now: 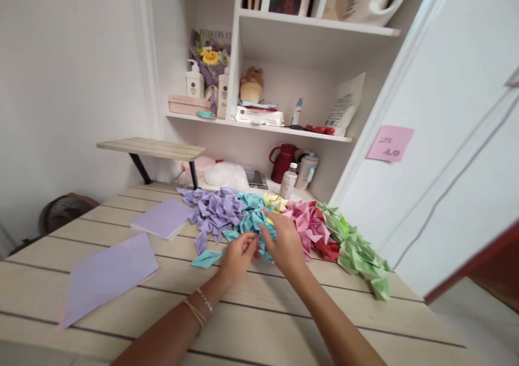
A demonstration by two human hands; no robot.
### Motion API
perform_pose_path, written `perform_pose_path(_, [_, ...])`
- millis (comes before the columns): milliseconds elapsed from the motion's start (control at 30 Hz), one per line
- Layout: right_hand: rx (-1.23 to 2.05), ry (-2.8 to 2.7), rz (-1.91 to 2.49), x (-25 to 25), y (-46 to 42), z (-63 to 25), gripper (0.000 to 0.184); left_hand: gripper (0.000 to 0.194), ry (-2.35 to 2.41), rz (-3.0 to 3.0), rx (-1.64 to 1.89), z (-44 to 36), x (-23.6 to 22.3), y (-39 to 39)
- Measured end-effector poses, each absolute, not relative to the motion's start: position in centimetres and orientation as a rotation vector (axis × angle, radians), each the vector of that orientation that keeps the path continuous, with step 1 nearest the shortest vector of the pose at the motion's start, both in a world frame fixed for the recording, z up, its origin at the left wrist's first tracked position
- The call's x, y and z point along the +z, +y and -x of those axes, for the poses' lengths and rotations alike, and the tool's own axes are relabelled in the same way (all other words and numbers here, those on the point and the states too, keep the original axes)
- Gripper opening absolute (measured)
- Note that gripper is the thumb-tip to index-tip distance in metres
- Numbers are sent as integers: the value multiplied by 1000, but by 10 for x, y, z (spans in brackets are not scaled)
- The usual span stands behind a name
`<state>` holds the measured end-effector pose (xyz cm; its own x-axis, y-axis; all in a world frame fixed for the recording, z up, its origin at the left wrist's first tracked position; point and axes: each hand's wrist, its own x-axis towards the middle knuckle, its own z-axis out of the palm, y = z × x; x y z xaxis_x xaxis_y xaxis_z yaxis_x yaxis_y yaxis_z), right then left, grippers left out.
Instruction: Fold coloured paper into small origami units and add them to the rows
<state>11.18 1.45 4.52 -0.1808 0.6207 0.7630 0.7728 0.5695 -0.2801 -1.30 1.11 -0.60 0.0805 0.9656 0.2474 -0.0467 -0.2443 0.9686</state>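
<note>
My left hand (238, 257) is at the front edge of a heap of teal folded paper pieces (250, 206). Its fingers are curled together, and what they hold, if anything, is hidden. Over the same heap reaches my right hand (287, 243), thumb and index finger apart, fingertips over the teal pieces. One teal folded piece (206, 259) lies apart, left of my left hand. Purple folded pieces (221, 209) are heaped on the left; yellow pieces (275, 201), pink pieces (305, 221), red pieces (327, 250) and green pieces (363, 258) spread to the right.
On the slatted table (251, 323) lie a purple paper stack (164, 217) and a larger purple sheet pile (111, 277). Behind the heaps stand a small raised shelf (152, 147), a clear bottle (288, 181), a red jug (283, 163) and a tumbler (307, 171).
</note>
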Motion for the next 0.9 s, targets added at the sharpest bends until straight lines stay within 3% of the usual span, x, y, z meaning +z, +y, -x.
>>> perform_pose_path(100, [-169,-2437,801,48,-5,-26,28,18,1073,-1416,1339,13,-6,11])
perform_pose_path(367, [-289,-2924,371,24,-40,129,14,20,992,-1564,1310,27,-7,10])
perform_pose_path(533, [-258,-2946,291,29,-31,128,16,21,1030,-1568,1320,28,-6,12])
perform_pose_path(733, [-165,-2902,571,51,-35,109,11,20,985,-1578,1297,25,-3,9])
perform_pose_path(900, [-292,-2400,661,71,-21,49,15,25,1025,-1444,1338,28,3,8])
